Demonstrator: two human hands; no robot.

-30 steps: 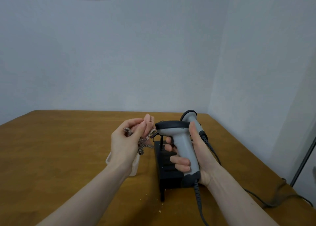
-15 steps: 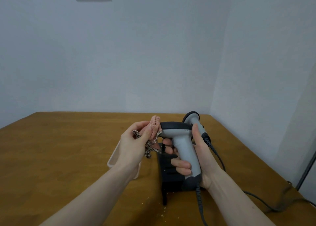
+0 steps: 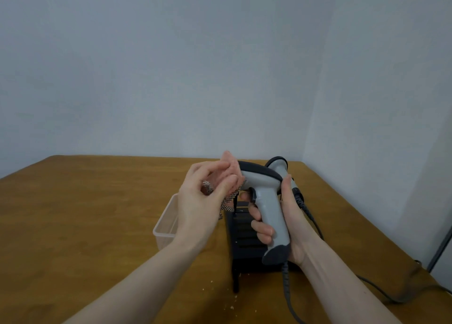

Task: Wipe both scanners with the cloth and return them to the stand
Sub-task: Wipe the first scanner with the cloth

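The right hand [image 3: 288,216] wraps its fingers around the upright handle of a grey pistol-shaped barcode scanner [image 3: 266,201], lifted above the black slotted stand [image 3: 244,240] on the brown wooden table [image 3: 85,225]. The left hand [image 3: 203,206], forearm reaching in from the lower left, pinches a pink checked cloth [image 3: 231,168] against the scanner's dark head. A second grey scanner [image 3: 278,165] sits just behind.
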